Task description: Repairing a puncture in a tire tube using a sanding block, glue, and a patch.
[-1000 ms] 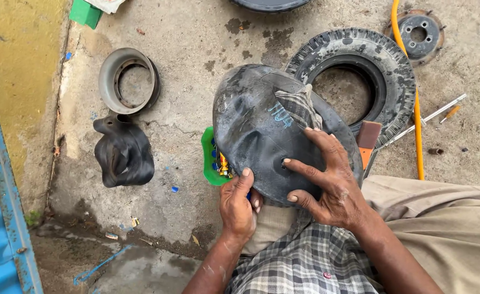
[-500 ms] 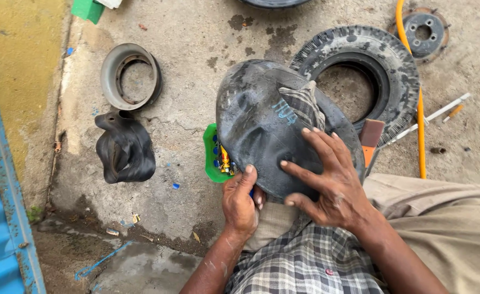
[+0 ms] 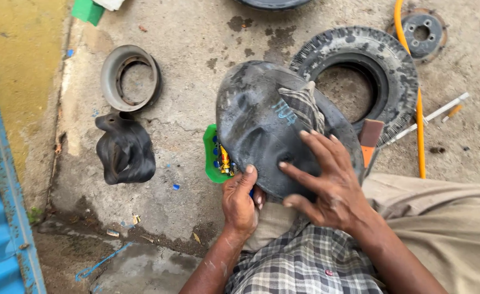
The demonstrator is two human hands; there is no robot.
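A black rubber inner tube point(image 3: 261, 120) lies bunched over my knee, with a chalk mark and a striped cloth patch point(image 3: 303, 106) on its top. My left hand point(image 3: 241, 200) grips the tube's near edge from below. My right hand point(image 3: 327, 182) lies flat on the tube with fingers spread, pressing its surface. A small black tyre point(image 3: 359, 51) rests on the concrete just behind the tube.
A green tray point(image 3: 211, 158) with small coloured items peeks out under the tube. A second folded black tube point(image 3: 124, 149) and a grey metal rim point(image 3: 131, 76) lie to the left. An orange hose point(image 3: 418, 109), a wheel hub point(image 3: 423, 32) and a blue metal sheet point(image 3: 3, 218) border the area.
The view has shifted slightly. My right hand's fingers have slid a little across the tube; my left hand keeps its grip on the near edge.
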